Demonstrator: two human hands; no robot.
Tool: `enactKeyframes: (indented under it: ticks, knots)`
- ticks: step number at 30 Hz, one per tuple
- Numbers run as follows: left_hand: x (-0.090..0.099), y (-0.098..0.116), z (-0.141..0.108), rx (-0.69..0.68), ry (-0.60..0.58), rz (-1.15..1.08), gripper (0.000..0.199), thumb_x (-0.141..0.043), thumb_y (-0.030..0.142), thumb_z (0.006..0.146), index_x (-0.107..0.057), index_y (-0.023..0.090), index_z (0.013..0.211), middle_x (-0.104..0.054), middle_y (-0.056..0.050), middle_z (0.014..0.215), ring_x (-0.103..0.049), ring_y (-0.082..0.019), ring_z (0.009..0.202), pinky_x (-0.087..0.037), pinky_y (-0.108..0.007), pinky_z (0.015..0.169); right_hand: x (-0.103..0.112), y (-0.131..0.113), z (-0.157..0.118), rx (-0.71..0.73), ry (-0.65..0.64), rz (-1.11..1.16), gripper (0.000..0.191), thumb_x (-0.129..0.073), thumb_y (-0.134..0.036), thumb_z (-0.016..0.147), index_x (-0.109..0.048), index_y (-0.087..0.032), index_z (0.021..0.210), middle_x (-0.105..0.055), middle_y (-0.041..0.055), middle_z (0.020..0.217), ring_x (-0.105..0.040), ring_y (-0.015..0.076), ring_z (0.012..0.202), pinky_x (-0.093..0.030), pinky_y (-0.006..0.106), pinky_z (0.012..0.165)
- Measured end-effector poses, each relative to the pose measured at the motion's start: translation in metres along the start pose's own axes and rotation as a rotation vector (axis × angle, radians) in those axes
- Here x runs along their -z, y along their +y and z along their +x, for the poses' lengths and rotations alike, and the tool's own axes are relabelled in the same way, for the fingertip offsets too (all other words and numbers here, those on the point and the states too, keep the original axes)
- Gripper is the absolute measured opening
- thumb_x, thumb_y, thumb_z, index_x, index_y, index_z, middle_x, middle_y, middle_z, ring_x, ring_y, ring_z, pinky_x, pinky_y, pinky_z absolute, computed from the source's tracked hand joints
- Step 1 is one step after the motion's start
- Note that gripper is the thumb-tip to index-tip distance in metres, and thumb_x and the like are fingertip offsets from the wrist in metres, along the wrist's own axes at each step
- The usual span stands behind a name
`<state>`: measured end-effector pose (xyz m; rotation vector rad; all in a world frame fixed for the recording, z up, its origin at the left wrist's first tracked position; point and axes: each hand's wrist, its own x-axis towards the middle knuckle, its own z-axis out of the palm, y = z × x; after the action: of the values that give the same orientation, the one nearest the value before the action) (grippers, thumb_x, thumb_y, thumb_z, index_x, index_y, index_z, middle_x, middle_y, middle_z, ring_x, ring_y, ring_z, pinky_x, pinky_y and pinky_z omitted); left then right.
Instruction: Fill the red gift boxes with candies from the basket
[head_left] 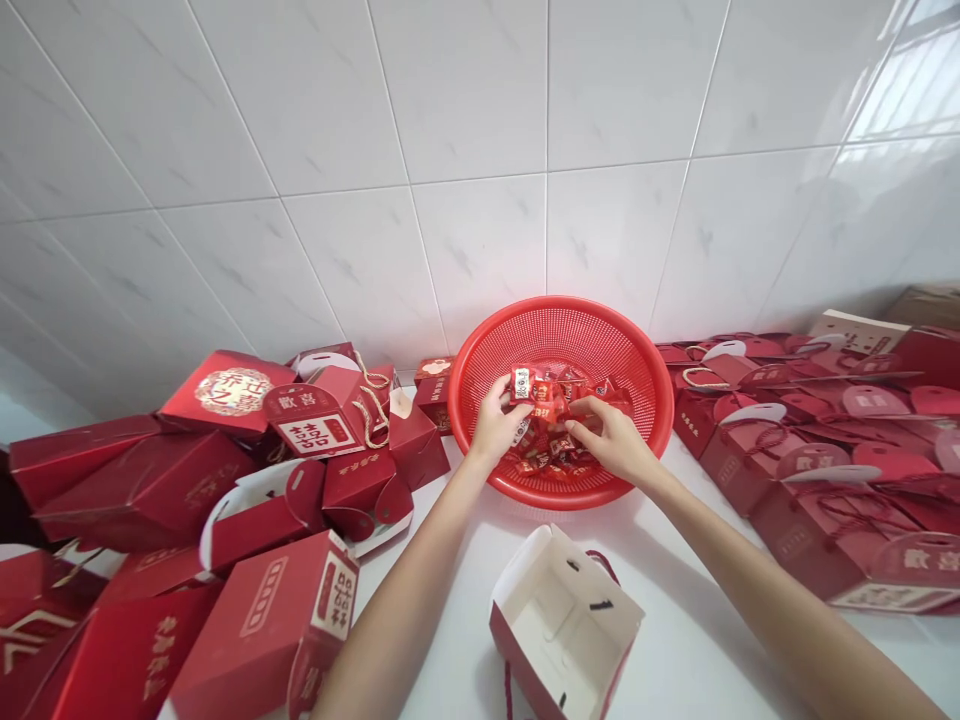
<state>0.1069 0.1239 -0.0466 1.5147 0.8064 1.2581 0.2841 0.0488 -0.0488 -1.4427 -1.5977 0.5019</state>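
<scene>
Both hands are inside a red perforated plastic basket (559,312) holding small red wrapped candies (559,447). My left hand (495,422) is closed on red candy packets (523,384), held between thumb and fingers at the basket's left side. My right hand (609,437) is over the candies on the right, fingers bent; whether a packet is between its fingertips is too small to tell. In front of the basket stands an open box (559,625), red outside and white inside, with a dark red cord; no candy shows in it.
Red gift boxes (251,610) lie heaped at the left, some with rope handles. Rows of closed red boxes (795,500) stand at the right. Behind the white table (457,640) rises a tiled wall (480,240).
</scene>
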Motion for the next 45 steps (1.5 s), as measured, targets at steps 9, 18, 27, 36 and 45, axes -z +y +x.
enactKeyframes:
  ticks: [9,18,27,36,45]
  knots:
    - [-0.007,0.001,-0.009,-0.102,-0.317,0.228,0.046,-0.062,0.009,0.078,-0.061,0.016,0.123,-0.067,-0.01,0.128,-0.069,-0.024,0.109,-0.055,-0.035,0.095,-0.002,0.012,0.003,0.028,-0.053,0.221,0.021,-0.058,-0.039,0.084,-0.06,-0.019,0.082,-0.07,0.004,0.081,-0.066,0.0194,0.077,-0.052,0.033,0.073]
    - [-0.005,-0.004,-0.008,-0.161,-0.136,0.458,0.046,-0.058,0.009,0.082,-0.062,0.02,0.126,-0.072,-0.008,0.119,-0.069,-0.023,0.108,-0.052,-0.039,0.101,-0.001,0.004,-0.001,-0.042,-0.096,0.068,0.015,-0.06,-0.032,0.082,-0.062,-0.019,0.075,-0.07,0.0027,0.074,-0.064,0.0171,0.068,-0.048,0.029,0.067]
    - [-0.005,-0.008,-0.008,-0.187,-0.219,0.689,0.04,-0.059,0.006,0.078,-0.069,0.018,0.115,-0.072,-0.011,0.119,-0.067,-0.026,0.113,-0.05,-0.043,0.104,-0.004,-0.002,-0.006,0.063,-0.237,-0.247,0.003,-0.061,-0.016,0.08,-0.062,-0.018,0.079,-0.069,0.0044,0.082,-0.062,0.0179,0.074,-0.043,0.028,0.067]
    - [-0.007,-0.006,-0.007,-0.139,-0.246,0.678,0.031,-0.054,0.034,0.092,-0.069,0.017,0.114,-0.071,-0.011,0.12,-0.065,-0.027,0.115,-0.047,-0.044,0.105,-0.001,-0.006,-0.004,0.106,-0.329,-0.39,0.026,-0.079,-0.029,0.073,-0.063,-0.016,0.089,-0.068,0.0072,0.09,-0.059,0.0216,0.082,-0.039,0.029,0.069]
    - [-0.005,-0.006,-0.008,-0.165,-0.349,0.786,0.048,-0.068,0.013,0.077,-0.063,0.016,0.125,-0.065,-0.016,0.129,-0.06,-0.03,0.121,-0.044,-0.047,0.107,0.004,-0.003,0.003,0.1,-0.237,-0.251,0.018,-0.065,-0.006,0.072,-0.068,-0.018,0.086,-0.073,0.0049,0.091,-0.066,0.0202,0.085,-0.046,0.029,0.077]
